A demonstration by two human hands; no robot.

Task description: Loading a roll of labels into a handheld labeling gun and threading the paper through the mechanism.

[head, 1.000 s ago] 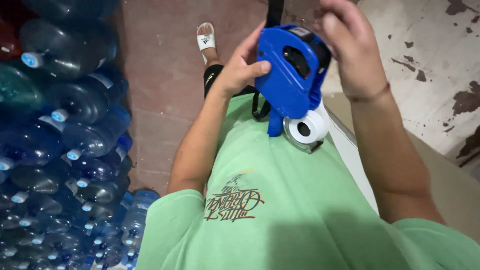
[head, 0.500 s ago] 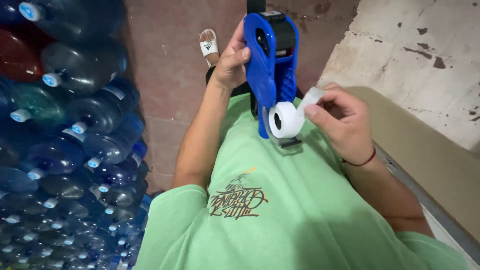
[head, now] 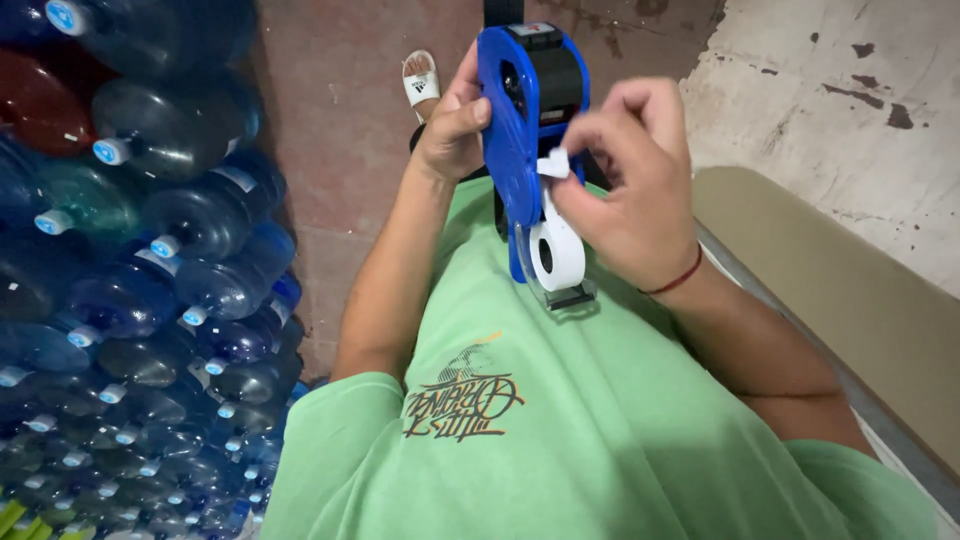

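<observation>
Left hand (head: 455,125) grips the blue label gun (head: 520,130), standing upright. Right hand (head: 630,190) pinches the label strip's end (head: 552,163); the roll (head: 557,250) sits straight below those fingertips.

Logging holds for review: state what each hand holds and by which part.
Left hand holds the blue label gun by its upper body; right hand pinches the loose end of the white label strip.

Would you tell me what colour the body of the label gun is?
Blue, with a black upper part; the label gun shows clearly in the head view, above its white label roll.
</observation>
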